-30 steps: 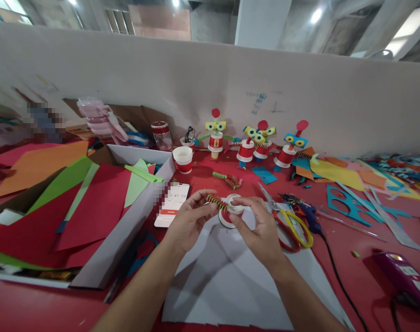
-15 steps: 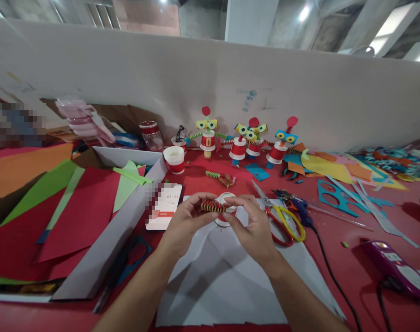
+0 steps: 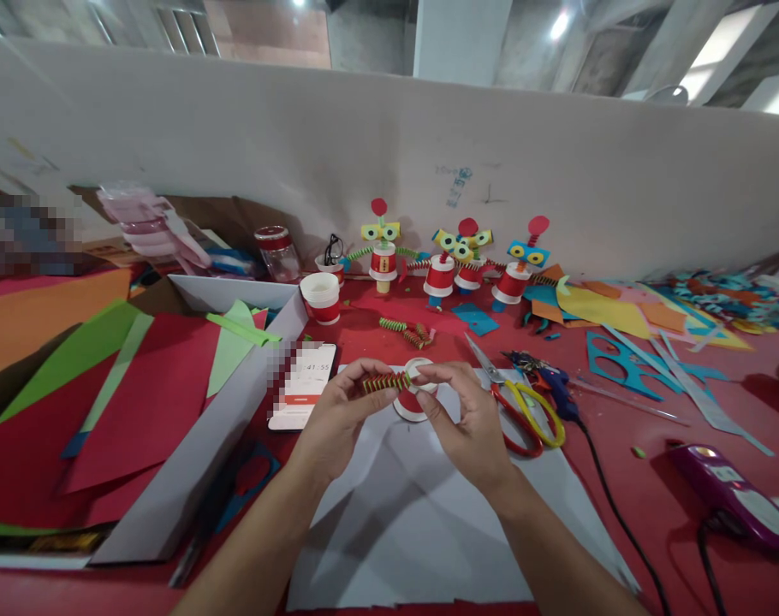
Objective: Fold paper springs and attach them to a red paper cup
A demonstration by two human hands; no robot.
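Observation:
A red-and-green paper spring (image 3: 384,382), folded in tight accordion pleats, lies level between my two hands. My left hand (image 3: 344,411) pinches it between thumb and fingers. At its right end are the thumb and forefinger of my right hand (image 3: 463,406), closed in a pinch on the tip, which is small and partly hidden. Just behind the spring a red-and-white paper cup (image 3: 410,405) stands upside down on white paper (image 3: 415,530). Beyond it lie loose paper springs (image 3: 395,324), green and brownish.
Right of my hands lie scissors (image 3: 524,415) and a glue gun (image 3: 560,389) with its cord. A box of coloured paper (image 3: 287,329) and a phone (image 3: 305,385) are at left. Several paper-cup figures (image 3: 383,261) stand along the white partition. A purple device (image 3: 729,496) sits far right.
My left hand and the paper spring have shifted slightly left, and the spring has turned so its green edges show more. My right hand has hardly moved.

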